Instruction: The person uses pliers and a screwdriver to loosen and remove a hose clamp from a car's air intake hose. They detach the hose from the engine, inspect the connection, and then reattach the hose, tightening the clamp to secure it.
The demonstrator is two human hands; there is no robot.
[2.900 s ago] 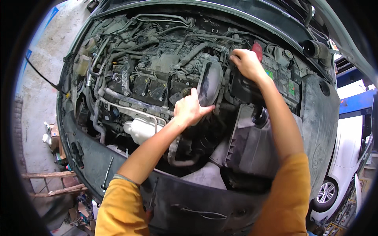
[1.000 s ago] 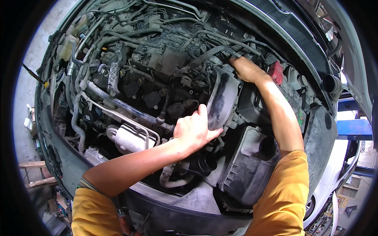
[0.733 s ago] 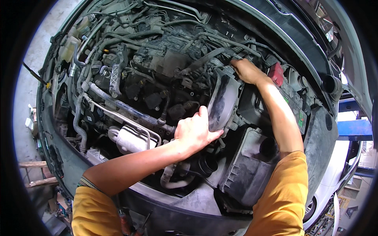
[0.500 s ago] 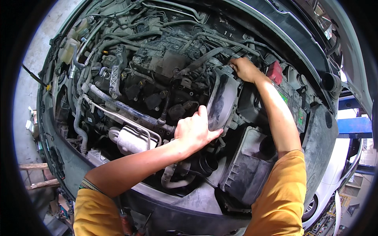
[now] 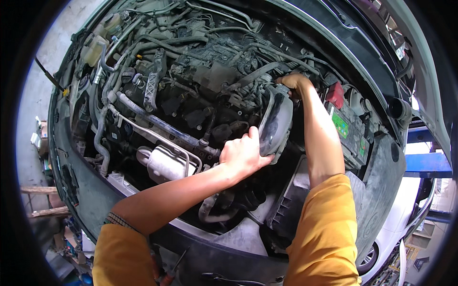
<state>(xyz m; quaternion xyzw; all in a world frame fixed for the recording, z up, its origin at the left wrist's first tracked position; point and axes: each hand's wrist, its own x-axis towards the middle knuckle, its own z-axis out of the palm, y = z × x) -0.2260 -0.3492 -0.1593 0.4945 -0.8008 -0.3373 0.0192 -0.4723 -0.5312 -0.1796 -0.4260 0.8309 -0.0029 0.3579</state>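
A long, smooth dark plastic housing (image 5: 277, 125) with a shiny dusty face lies lengthwise at the right side of the engine. My left hand (image 5: 242, 153) grips its near end, thumb under the lower edge and index finger along the left side. At the far end, my right hand (image 5: 295, 83) is curled down over the housing's end, its fingertips partly hidden among hoses. Right of my right forearm sits a battery (image 5: 344, 129) with a red terminal cover (image 5: 335, 94). The black air filter box (image 5: 292, 195) is below, partly covered by my right sleeve.
Engine hoses and a long metal pipe (image 5: 162, 125) run left of my hands. A pale ribbed canister (image 5: 169, 164) sits near the front. The open hood (image 5: 353, 43) rises at the far right. A screwdriver (image 5: 174, 271) lies by the front edge. Blue lift parts (image 5: 429, 164) stand right.
The housing has shifted and tilted within my hands, its near end turned. My right forearm has swung left, uncovering more of the battery. The view has shifted slightly.
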